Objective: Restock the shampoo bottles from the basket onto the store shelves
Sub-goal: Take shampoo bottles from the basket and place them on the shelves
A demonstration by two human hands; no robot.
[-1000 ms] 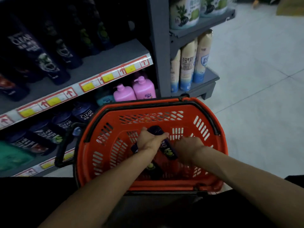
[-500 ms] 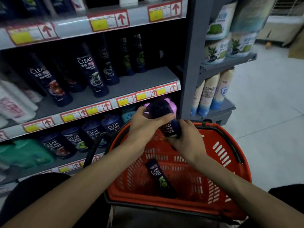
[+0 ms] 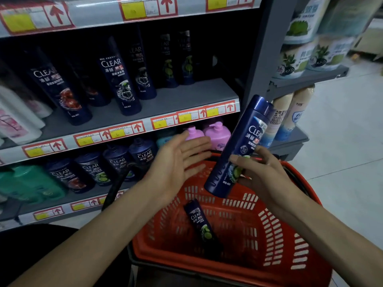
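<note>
Grey metal store shelf [image 3: 186,96] behind an orange slotted plastic basket [image 3: 269,235]. Right hand [image 3: 263,175] grips a glossy dark-blue cylindrical shampoo bottle [image 3: 242,146], tilted above the basket; left hand [image 3: 178,162] splayed, empty.

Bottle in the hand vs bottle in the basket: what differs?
The held bottle is above the basket, gripped by the right hand and tilted; the basket bottle lies untouched on the basket floor. The held bottle looks blue, the basket bottle nearly black. The held bottle looks bigger, though it is nearer the camera. Both carry a CLEAR label with green art.
</note>
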